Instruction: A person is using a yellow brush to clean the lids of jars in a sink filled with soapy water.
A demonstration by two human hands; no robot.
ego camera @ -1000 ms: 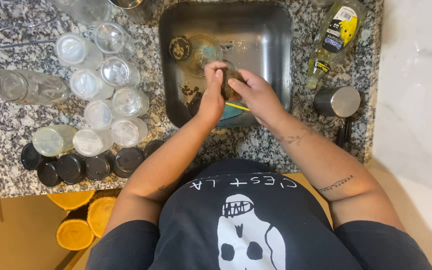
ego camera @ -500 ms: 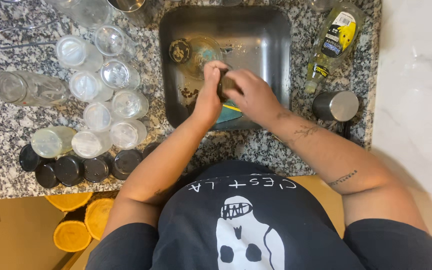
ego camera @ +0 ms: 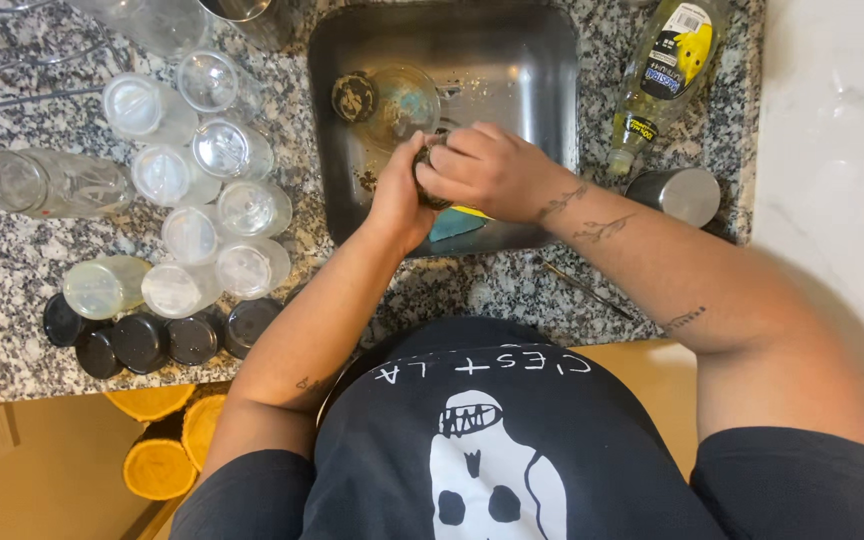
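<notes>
Small dark round jar (ego camera: pixel 426 172), mostly hidden, clamped between both hands over the steel sink (ego camera: pixel 542 60). Left hand (ego camera: pixel 400 200) cups it from 7 o'clock, right hand (ego camera: pixel 487 170) wraps over it from 3 o'clock. Jar's long axis and facing can't be told. Yellow-teal sponge (ego camera: pixel 457 220) lies just below. Clear jars (ego camera: pixel 192 170) crowd the counter (ego camera: pixel 12 260) at 9 o'clock.
</notes>
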